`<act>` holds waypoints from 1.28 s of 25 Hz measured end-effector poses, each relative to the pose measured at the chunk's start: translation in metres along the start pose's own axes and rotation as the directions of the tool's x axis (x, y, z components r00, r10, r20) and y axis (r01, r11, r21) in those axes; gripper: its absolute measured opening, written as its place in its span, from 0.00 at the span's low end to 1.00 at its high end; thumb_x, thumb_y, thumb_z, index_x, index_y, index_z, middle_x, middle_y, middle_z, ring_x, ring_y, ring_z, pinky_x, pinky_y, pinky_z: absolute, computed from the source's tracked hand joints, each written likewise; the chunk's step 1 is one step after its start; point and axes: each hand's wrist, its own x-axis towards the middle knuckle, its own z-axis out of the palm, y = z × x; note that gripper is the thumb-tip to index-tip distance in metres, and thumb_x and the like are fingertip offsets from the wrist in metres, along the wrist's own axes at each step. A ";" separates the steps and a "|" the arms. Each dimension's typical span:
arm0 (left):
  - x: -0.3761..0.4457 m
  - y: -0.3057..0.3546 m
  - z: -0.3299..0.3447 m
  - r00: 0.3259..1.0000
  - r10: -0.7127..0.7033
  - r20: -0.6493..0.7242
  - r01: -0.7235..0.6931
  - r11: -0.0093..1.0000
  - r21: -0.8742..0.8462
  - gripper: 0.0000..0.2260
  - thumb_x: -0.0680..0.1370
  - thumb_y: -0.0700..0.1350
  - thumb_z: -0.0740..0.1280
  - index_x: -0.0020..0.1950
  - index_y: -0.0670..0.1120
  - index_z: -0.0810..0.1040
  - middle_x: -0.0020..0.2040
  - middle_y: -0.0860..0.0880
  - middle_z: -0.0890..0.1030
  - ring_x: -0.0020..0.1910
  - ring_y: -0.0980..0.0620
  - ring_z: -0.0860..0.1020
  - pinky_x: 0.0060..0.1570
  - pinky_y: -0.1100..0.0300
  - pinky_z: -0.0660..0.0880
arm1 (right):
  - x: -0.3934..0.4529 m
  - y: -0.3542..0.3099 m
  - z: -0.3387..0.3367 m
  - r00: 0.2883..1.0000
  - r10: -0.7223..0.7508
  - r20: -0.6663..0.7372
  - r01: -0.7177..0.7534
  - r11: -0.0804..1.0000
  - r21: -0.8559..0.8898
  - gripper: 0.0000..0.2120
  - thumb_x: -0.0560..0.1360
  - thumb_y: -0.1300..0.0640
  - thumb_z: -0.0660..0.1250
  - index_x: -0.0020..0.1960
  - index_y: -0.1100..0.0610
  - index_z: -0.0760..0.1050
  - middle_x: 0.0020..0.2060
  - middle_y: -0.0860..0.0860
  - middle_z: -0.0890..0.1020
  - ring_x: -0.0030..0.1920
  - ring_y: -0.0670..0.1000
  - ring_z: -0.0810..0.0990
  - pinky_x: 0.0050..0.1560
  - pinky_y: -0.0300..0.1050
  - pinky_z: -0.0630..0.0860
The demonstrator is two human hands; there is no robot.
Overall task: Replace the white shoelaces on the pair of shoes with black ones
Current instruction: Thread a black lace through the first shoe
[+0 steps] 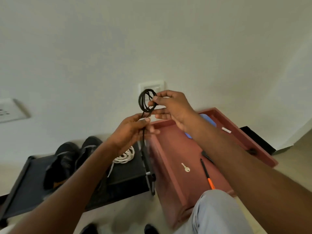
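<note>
**Unwinding the black lace before threading**

Holding one coiled black lace [146, 100] up in front of the wall, well above the shoes. Right hand [170, 108] pinching the coil between thumb and forefinger, other fingers stretched out loosely. Left hand [130, 130] curling around the tail hanging below, probably pulling it free so the coil unwinds without knotting. Keeping it up high looks like a way of letting the loose end drop straight.

Sitting down below on the black rack [128, 174]: two dark shoes [70, 159] side by side toward its far left part, looking unlaced already, hard telling for sure. One bundle of white lace [125, 157] lying near the rack's far right edge, just beside the shoes.

Resting on the red board [170, 149]: one key [185, 167] near the middle, one orange-handled tool [208, 174] toward its near edge.
</note>
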 end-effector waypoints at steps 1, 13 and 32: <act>-0.020 0.002 -0.020 0.999 -0.015 -0.041 0.015 1.000 -0.016 0.17 0.84 0.44 0.65 0.72 0.40 0.75 0.37 0.43 0.78 0.41 0.41 0.84 0.48 0.51 0.80 | -0.004 0.008 0.019 1.000 0.018 -0.010 -0.018 1.000 0.006 0.04 0.81 0.59 0.72 0.55 0.58 0.81 0.47 0.56 0.89 0.45 0.59 0.89 0.44 0.48 0.84; -0.106 0.009 -0.156 0.676 0.201 -0.709 -0.075 0.976 0.206 0.09 0.86 0.48 0.63 0.62 0.45 0.79 0.29 0.53 0.69 0.26 0.57 0.63 0.25 0.64 0.60 | 0.022 0.115 0.125 0.831 -0.147 -0.537 -0.200 0.821 -0.534 0.05 0.76 0.58 0.66 0.43 0.57 0.79 0.41 0.53 0.81 0.44 0.57 0.80 0.40 0.48 0.74; -0.137 0.009 -0.233 0.516 -0.045 -0.856 -0.521 0.776 -0.355 0.15 0.86 0.42 0.58 0.39 0.50 0.63 0.30 0.53 0.62 0.26 0.55 0.56 0.24 0.61 0.54 | 0.051 0.134 0.076 0.962 -0.193 -0.194 0.011 0.735 -0.678 0.08 0.73 0.48 0.79 0.41 0.51 0.84 0.36 0.47 0.86 0.38 0.50 0.86 0.44 0.52 0.83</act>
